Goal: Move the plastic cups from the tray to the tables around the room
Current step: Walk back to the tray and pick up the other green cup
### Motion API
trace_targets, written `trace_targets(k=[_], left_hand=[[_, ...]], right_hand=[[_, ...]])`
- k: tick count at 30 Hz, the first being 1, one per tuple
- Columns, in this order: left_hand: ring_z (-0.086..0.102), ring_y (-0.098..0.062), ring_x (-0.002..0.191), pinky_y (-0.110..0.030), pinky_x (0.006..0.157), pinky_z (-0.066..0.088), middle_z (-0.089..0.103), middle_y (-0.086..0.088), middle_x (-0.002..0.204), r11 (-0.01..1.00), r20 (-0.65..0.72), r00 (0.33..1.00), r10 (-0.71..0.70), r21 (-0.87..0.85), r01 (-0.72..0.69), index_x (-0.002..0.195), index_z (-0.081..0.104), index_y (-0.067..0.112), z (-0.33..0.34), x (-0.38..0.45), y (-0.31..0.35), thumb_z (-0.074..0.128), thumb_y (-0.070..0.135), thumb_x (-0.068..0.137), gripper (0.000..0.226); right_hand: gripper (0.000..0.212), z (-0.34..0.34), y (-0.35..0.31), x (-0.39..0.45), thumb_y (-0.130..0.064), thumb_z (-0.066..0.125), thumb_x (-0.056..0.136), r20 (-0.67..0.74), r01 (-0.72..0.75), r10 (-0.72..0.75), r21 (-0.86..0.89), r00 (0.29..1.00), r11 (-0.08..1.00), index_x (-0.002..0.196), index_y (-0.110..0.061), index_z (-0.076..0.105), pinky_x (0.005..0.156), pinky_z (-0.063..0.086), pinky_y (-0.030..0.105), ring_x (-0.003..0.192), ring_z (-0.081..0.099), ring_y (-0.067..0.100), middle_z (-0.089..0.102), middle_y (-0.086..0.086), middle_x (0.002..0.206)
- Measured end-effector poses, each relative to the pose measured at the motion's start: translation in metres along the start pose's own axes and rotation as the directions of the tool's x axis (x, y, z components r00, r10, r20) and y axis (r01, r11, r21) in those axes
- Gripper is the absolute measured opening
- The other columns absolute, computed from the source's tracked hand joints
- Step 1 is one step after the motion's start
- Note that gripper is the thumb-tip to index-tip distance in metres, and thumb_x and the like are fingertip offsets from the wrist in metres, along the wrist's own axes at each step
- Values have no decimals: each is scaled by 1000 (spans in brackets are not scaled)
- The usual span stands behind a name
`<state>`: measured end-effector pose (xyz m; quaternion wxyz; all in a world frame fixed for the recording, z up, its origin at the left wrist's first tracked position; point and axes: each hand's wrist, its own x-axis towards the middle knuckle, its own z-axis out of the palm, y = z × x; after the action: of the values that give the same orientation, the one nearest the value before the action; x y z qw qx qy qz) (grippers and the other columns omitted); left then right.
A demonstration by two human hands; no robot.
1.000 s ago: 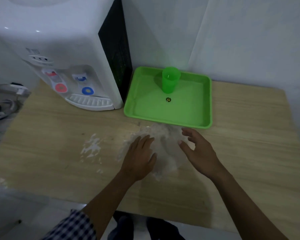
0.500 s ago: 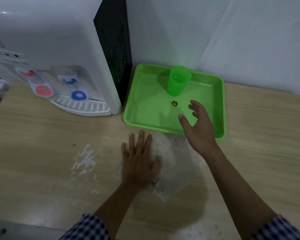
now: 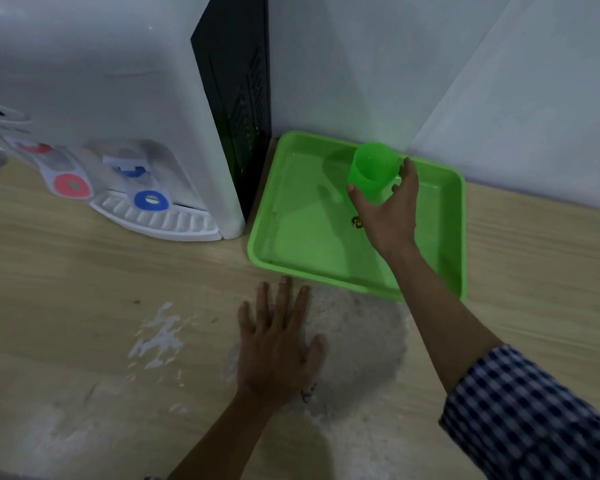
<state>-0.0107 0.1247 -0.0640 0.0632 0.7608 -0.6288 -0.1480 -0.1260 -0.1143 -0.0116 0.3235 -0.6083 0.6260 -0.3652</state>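
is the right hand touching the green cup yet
Touching. In the head view the right hand wraps the green cup, thumb against its near-left side and fingers against its right side, no gap visible. The cup is over the tray.

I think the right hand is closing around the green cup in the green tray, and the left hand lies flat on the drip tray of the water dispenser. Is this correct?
Not quite. The head view shows the left hand lying flat on the wooden table, in front of the green tray, not on the water dispenser. The rest holds: the right hand is closing around the green cup in the tray.
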Motion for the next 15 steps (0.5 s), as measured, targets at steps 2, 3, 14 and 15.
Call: trace_targets(k=[2,3,14,15], left_hand=[[12,-39,152,-62,116,15,15,-7,166,1000,-3,1000,4,0,-4,156,28,26,0,0,0,49,63,86,82],[13,-39,152,-63,115,16,16,-8,166,1000,-4,1000,6,-1,-6,156,29,25,0,0,0,49,62,86,82],[12,-38,152,-63,116,17,20,-7,165,1000,6,1000,-8,-4,8,155,31,27,0,2,0,51,63,85,81],[12,-37,152,-63,115,17,20,-6,165,1000,5,1000,-10,-5,10,155,32,27,0,2,0,51,63,85,81]], right_hand=[[108,5,-1,9,-48,82,78,-6,20,-20,18,1000,1000,157,-6,21,121,26,27,147,32,19,31,10,160],[108,7,-2,13,-48,83,77,-10,30,-30,30,1000,999,157,-7,22,119,25,23,146,32,18,31,9,160],[91,22,-4,31,-49,89,67,-116,75,-58,147,992,986,143,-18,48,103,36,6,123,52,4,56,-5,139],[90,23,-4,30,-49,90,66,-127,77,-57,159,990,984,141,-19,49,102,37,6,121,52,3,57,-6,136]])
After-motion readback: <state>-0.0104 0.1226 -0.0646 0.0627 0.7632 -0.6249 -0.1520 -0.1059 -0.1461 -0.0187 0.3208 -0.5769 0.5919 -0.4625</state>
